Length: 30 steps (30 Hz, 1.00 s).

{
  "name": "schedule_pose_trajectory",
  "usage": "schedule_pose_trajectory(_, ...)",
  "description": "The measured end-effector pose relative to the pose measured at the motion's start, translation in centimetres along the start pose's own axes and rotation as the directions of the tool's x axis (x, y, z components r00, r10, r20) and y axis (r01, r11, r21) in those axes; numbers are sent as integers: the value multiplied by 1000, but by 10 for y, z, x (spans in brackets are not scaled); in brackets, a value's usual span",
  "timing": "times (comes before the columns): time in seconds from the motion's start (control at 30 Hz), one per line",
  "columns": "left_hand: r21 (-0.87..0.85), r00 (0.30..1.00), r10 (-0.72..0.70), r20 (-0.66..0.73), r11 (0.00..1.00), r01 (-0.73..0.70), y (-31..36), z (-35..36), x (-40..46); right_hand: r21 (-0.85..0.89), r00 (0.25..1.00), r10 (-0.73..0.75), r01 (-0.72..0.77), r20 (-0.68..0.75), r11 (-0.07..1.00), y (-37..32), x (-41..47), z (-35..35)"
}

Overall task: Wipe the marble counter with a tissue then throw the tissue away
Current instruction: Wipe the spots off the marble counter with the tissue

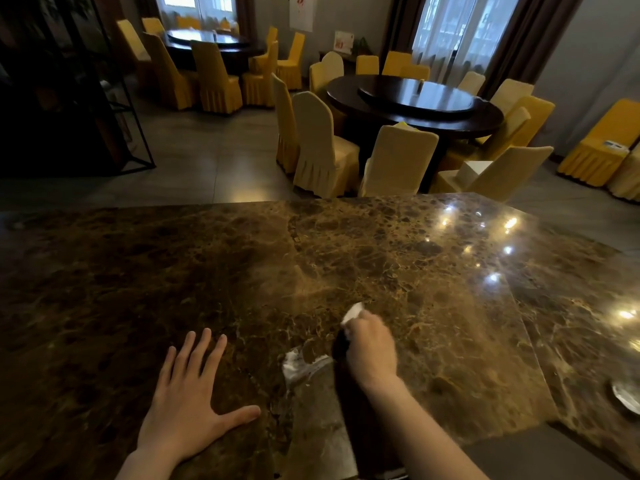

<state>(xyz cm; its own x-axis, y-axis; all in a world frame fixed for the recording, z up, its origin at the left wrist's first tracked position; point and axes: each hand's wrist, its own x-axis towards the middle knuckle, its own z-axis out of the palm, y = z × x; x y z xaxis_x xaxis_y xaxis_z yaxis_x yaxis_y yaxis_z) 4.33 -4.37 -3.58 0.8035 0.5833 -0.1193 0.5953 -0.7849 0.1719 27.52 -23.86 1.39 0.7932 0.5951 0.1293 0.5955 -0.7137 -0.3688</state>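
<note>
A wide brown marble counter [242, 271] with pale veins fills the lower half of the head view. My right hand [372, 344] is closed on a crumpled white tissue [353, 311], whose tip sticks out past my fingers and presses on the marble near the middle. My left hand [187, 407] lies flat on the counter to the left, fingers spread, holding nothing. A pale patch [301, 367] shows on the surface between my two hands; I cannot tell whether it is a reflection or a smear.
A small metal dish [627, 396] sits at the counter's right edge. Beyond the far edge stand a round dark dining table [415, 105] ringed by yellow-covered chairs [322, 147], a second such table [207, 41] further back, and a dark metal shelf frame [114, 98] at left.
</note>
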Motion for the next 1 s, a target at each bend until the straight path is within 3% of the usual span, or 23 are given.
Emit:
schedule_pose_trajectory(0.1,-7,1000,-3,7,1000,3,0,0,0,23,965,-228,227,128,974,-22,-29,18)
schedule_pose_trajectory(0.17,-17,1000,-3,3,1000,3,-1,1,0,39,983,-155,152,100,988,-5,-17,9)
schedule_pose_trajectory(0.27,-21,1000,-3,14,1000,3,-1,1,-1,0,995,102,-102,2,995,26,4,-7)
schedule_pose_trajectory(0.33,-28,1000,-4,6,1000,4,0,1,0,-22,991,123,-124,-47,992,24,1,-6)
schedule_pose_trajectory(0.5,-24,1000,-1,5,1000,1,-2,2,0,29,982,-169,167,78,985,-9,-48,19)
schedule_pose_trajectory(0.57,-21,1000,-2,0,1000,2,-1,1,0,28,971,-211,209,116,978,3,-50,11)
schedule_pose_trajectory(0.63,-33,1000,-3,3,999,3,-1,1,-1,1,990,-114,114,87,993,24,-38,-2)
schedule_pose_trajectory(0.73,-32,1000,-6,10,999,6,0,0,-1,12,986,150,-150,-71,989,45,-16,-15)
schedule_pose_trajectory(0.77,-31,1000,-9,12,999,10,1,-1,0,17,982,167,-166,-94,986,40,-14,-14)
schedule_pose_trajectory(0.9,-38,1000,-4,5,999,4,1,-1,0,74,1000,-19,19,1,997,-7,-49,10)
schedule_pose_trajectory(1.0,-49,1000,1,-4,999,-2,1,-1,-1,82,996,-84,82,32,993,7,-54,3)
